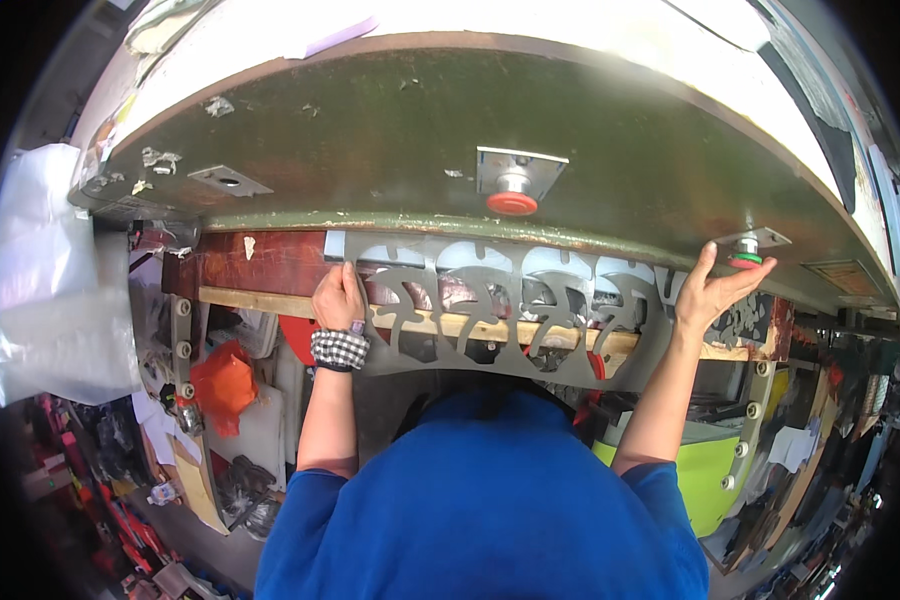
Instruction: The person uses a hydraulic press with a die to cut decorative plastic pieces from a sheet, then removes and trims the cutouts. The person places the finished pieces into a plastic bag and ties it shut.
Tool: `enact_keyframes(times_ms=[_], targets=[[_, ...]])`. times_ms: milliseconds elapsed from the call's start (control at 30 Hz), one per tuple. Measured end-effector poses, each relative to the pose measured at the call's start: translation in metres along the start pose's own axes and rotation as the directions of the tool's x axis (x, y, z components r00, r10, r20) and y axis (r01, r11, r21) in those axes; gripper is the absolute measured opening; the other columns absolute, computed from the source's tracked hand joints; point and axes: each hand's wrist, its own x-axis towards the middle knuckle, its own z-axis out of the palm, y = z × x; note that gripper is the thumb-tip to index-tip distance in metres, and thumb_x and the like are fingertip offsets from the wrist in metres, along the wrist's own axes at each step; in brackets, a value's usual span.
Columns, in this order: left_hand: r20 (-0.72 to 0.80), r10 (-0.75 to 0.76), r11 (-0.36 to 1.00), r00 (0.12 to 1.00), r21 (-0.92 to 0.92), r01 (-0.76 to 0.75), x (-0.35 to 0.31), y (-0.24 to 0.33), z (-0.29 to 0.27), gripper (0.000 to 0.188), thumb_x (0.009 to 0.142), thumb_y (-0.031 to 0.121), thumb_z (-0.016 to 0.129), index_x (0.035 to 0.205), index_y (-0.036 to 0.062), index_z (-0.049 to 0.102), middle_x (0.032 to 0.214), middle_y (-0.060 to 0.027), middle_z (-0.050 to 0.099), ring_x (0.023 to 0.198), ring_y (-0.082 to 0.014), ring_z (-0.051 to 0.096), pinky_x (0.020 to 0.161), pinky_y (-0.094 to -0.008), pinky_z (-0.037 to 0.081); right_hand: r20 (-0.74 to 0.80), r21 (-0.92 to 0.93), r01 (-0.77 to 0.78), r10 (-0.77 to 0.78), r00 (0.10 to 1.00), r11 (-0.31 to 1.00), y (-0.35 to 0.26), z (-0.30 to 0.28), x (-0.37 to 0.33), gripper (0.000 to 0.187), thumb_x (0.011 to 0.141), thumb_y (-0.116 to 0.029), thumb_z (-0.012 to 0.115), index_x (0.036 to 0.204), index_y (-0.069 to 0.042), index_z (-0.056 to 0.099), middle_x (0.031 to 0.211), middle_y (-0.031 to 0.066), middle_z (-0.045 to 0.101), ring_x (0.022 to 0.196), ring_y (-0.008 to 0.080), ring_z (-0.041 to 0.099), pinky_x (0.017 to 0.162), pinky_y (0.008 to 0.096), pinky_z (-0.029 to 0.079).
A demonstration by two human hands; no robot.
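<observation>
A thin grey sheet (515,300) with a row of several shaped cut-outs hangs below the front edge of a green machine beam. My left hand (338,297) is closed on the sheet's left edge, thumb pointing up. A black-and-white checked band (340,349) circles that wrist. At the right, my right hand (716,290) is raised with fingers apart, around a green push button (746,260) under the beam. The fingertips seem to touch the button, though exact contact is hard to tell. The sheet's right part runs close to my right forearm.
The green beam (370,130) spans the front, with a red push button (512,203) at its middle. Behind the sheet runs a wooden strip (250,301). Clear plastic (55,280) hangs at left, near an orange bag (224,385). A lime-green bin (705,480) stands at right.
</observation>
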Motion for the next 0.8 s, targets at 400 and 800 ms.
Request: enact_keyframes(times_ms=[400, 800], targets=[[-0.007, -0.058, 0.971, 0.998, -0.231, 0.055, -0.028, -0.018, -0.005, 0.036, 0.1, 0.031, 0.049, 0.08, 0.0028, 0.058, 0.067, -0.0217, 0.056, 0.062, -0.0414, 0.054, 0.057, -0.0437, 0.043, 0.36, 0.259, -0.455, 0.352, 0.864, 0.852, 0.117, -0.04, -0.103, 0.038, 0.096, -0.029, 0.059, 0.076, 0.004, 0.059, 0.063, 0.0013, 0.055, 0.057, 0.0088, 0.043, 0.053, 0.0282, 0.036], [-0.084, -0.151, 0.948, 0.985, -0.296, 0.12, -0.112, -0.035, -0.064, 0.021, 0.098, 0.02, 0.05, 0.103, 0.0028, 0.06, 0.077, -0.0106, 0.058, 0.071, -0.0206, 0.056, 0.067, -0.0356, 0.047, 0.485, 0.362, -0.272, 0.069, 0.872, 0.892, -0.081, -0.038, -0.142, 0.058, 0.08, -0.022, 0.074, 0.128, 0.0, 0.051, 0.132, 0.0178, 0.051, 0.125, 0.0332, 0.046, 0.108, 0.0451, 0.034]])
